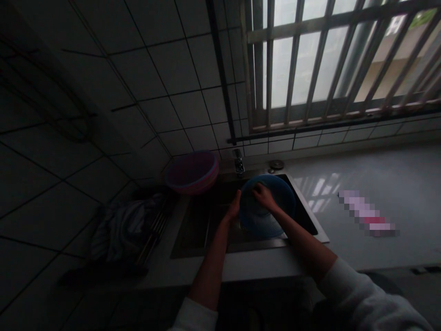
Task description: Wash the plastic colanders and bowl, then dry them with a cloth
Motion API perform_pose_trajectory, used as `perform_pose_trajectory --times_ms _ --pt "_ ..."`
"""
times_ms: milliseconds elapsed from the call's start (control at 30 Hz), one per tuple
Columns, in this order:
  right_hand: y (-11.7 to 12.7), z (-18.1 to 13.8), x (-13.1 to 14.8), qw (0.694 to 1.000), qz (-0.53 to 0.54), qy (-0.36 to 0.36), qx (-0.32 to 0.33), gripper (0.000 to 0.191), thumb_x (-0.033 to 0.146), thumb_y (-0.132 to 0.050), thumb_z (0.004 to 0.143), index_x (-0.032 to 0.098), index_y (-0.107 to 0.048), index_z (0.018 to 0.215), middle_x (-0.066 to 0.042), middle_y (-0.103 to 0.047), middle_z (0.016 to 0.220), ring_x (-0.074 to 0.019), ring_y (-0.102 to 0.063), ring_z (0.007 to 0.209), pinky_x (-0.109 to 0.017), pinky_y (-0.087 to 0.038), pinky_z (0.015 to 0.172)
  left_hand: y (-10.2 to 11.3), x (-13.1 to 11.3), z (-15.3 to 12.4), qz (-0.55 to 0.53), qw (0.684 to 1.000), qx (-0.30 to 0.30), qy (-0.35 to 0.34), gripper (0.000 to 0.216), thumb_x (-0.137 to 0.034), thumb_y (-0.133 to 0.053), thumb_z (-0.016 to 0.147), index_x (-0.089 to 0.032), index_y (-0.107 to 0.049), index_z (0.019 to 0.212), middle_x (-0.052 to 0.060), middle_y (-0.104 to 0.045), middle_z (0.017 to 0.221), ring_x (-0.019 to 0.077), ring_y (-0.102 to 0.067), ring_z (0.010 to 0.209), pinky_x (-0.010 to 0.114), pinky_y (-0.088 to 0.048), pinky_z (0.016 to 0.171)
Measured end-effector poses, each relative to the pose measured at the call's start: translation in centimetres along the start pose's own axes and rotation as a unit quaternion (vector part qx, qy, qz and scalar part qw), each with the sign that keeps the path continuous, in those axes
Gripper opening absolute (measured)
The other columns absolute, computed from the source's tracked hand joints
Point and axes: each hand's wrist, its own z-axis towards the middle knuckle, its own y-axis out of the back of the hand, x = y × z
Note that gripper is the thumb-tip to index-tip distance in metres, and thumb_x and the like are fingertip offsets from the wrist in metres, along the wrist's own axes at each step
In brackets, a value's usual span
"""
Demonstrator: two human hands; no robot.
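Sink (196, 227): left hand (235, 208), right hand (263, 196) hold blue colander (274, 220).

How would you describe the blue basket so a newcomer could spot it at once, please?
Below the barred window, a steel sink sits in the counter. Over its right half, the left hand and right hand hold a round blue mesh basket. The pink bowl behind the sink's left corner is untouched.

So the strainer basket (275, 216) sat in the right half of the sink (193, 234), with the left hand (235, 207) holding its left rim and the right hand (263, 195) up near the far rim. Faucet (238, 163) right behind it, stacked basins (193, 172) at the sink's back-left corner, crumpled cloth (120, 225) left of the sink, countertop (379, 174) off to the right, barred window (327, 59) behind it all.
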Motion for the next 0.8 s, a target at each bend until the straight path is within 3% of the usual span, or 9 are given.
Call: perform_pose_trajectory --times_ms 100,200,267,333,500,600,667,800 --pt "-1.3 -0.8 -0.4 0.980 0.009 0.046 0.192 0.014 0.027 -0.065 0.086 0.019 -0.071 0.096 -0.007 -0.074 0.096 -0.0206 -0.066 0.082 -0.032 -0.051 0.078 0.3 -0.5 -0.2 -0.021 0.999 -0.005 0.030 0.067 -0.069 -0.044 0.102 -0.015 -0.075 0.127 0.015 -0.078 0.126 0.0318 -0.067 0.130 0.045 -0.049 0.117" --pt "-2.3 -1.7 -0.2 0.955 0.018 0.054 0.291 0.014 0.026 -0.067 0.087 0.019 -0.072 0.097 -0.005 -0.074 0.094 -0.0185 -0.065 0.079 -0.029 -0.051 0.073 0.4 -0.9 -0.4 -0.049 0.998 -0.003 0.046 0.073 -0.073 -0.036 0.102 -0.017 -0.073 0.129 0.015 -0.079 0.123 0.0324 -0.070 0.126 0.046 -0.053 0.112" --pt "-2.6 -1.9 0.0 0.954 0.019 0.052 0.294 0.015 0.026 -0.067 0.088 0.018 -0.072 0.100 -0.005 -0.074 0.095 -0.0180 -0.065 0.079 -0.028 -0.052 0.073 0.4 -1.0 -0.5 -0.048 0.998 -0.014 0.045 0.073 -0.071 -0.032 0.104 -0.017 -0.072 0.131 0.014 -0.079 0.124 0.0313 -0.069 0.127 0.045 -0.053 0.112" --pt "-2.4 -1.8 0.2 0.965 0.011 0.061 0.254 0.016 0.025 -0.066 0.089 0.018 -0.070 0.103 -0.006 -0.073 0.098 -0.0185 -0.065 0.082 -0.030 -0.052 0.078 0.2 -1.0 -0.5 -0.027 0.997 -0.038 0.054 0.072 -0.070 -0.033 0.104 -0.016 -0.072 0.131 0.014 -0.078 0.126 0.0312 -0.068 0.129 0.044 -0.052 0.113" --pt "-0.6 -0.4 0.5 0.997 -0.054 0.038 0.026 0.017 0.029 -0.065 0.089 0.020 -0.067 0.103 -0.009 -0.069 0.101 -0.0229 -0.061 0.090 -0.037 -0.049 0.088 -0.4 -1.0 -0.7 0.008 0.999 -0.025 0.043 0.063 -0.064 -0.044 0.104 -0.016 -0.072 0.133 0.013 -0.075 0.133 0.0291 -0.065 0.134 0.041 -0.047 0.118" --pt "0.0 -0.1 0.7 1.000 -0.017 0.010 -0.024 0.020 0.039 -0.061 0.092 0.020 -0.065 0.098 -0.007 -0.068 0.096 -0.0228 -0.060 0.086 -0.036 -0.048 0.084 -0.5 -1.0 -0.9 -0.015 0.999 0.012 0.047 0.066 -0.066 -0.040 0.105 -0.015 -0.071 0.134 0.014 -0.077 0.129 0.0288 -0.068 0.130 0.042 -0.047 0.118" --pt "-0.4 -0.4 1.0 0.999 0.034 0.023 0.017 0.026 0.045 -0.059 0.093 0.020 -0.066 0.096 -0.006 -0.068 0.094 -0.0218 -0.060 0.085 -0.034 -0.047 0.081 -0.5 -1.0 -1.0 -0.018 0.998 0.019 0.065 0.070 -0.068 -0.037 0.104 -0.015 -0.072 0.132 0.015 -0.079 0.124 0.0293 -0.070 0.125 0.043 -0.050 0.115" --pt "-2.1 -1.8 1.4 0.967 0.118 0.037 0.224 0.038 0.056 -0.065 0.089 0.019 -0.068 0.092 -0.003 -0.065 0.087 -0.0185 -0.057 0.078 -0.030 -0.046 0.072 -0.2 -1.1 -1.1 0.013 0.994 -0.030 0.108 0.075 -0.072 -0.031 0.104 -0.014 -0.075 0.125 0.015 -0.081 0.113 0.0314 -0.074 0.116 0.042 -0.057 0.103"
